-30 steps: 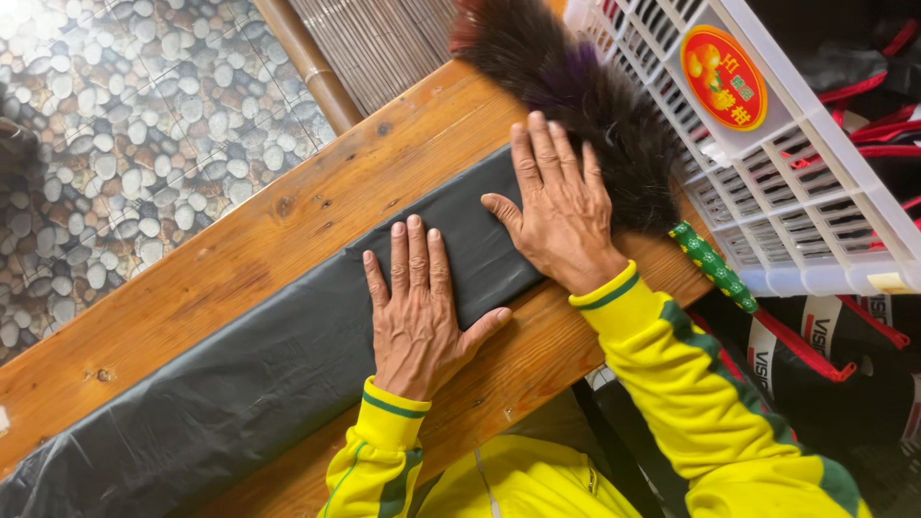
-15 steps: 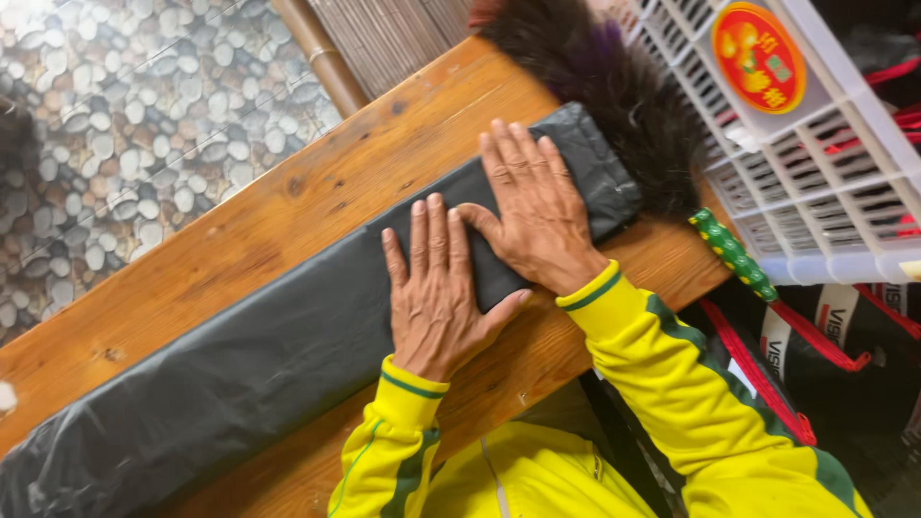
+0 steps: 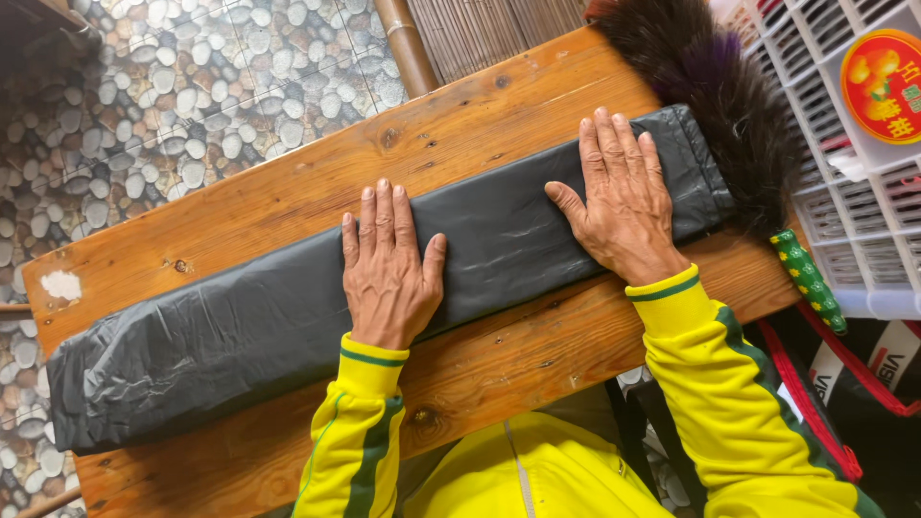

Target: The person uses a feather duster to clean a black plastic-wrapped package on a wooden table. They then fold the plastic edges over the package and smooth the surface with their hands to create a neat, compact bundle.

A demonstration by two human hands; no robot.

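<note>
Both the left hand [image 3: 389, 273] and right hand [image 3: 624, 206] press flat, fingers spread, gripping nothing, on the folded black bag [image 3: 288, 326], which could slide off the smooth bench [image 3: 499, 105].

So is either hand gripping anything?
No. Both the left hand and right hand lie flat, palms down, on the folded black plastic bag.

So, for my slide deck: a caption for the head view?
Both hands, left hand and right hand, flat on a folded black plastic bag.
</note>
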